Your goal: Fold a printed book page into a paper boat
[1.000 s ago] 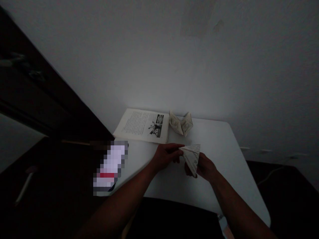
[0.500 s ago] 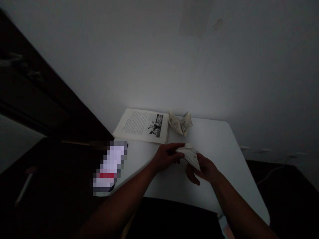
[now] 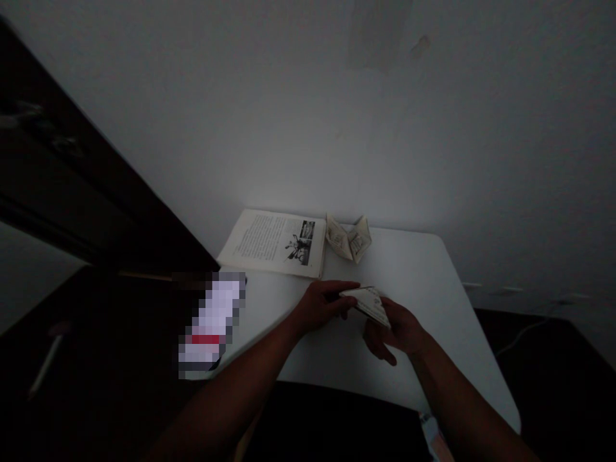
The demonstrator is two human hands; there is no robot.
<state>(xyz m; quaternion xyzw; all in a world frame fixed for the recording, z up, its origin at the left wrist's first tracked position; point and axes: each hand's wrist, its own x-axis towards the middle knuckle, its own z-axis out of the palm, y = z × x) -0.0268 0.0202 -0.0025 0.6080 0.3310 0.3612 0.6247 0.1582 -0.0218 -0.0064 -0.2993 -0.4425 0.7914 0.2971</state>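
Note:
A small triangle of folded printed paper (image 3: 369, 301) is between my two hands, above the front half of the white table (image 3: 404, 263). My left hand (image 3: 323, 303) pinches its left corner, thumb on the near face and fingers behind. At its right side my right hand (image 3: 397, 326) grips the edge, with some fingers curled beneath and partly hidden. Beyond the hands stands a folded paper piece (image 3: 349, 240) with raised points, made of printed paper too. It rests beside an open book (image 3: 274, 242) that shows text and pictures.
A phone (image 3: 212, 324) with a lit, blurred screen lies at the table's left edge. The wall (image 3: 308, 115) rises right behind the table. A dark door (image 3: 72, 147) is at the left. A cable (image 3: 524, 333) hangs at the right.
The folded paper has tilted flatter, and its raised upper flap now lies lower. My right hand has shifted slightly right and down; my left hand stays on the left corner.

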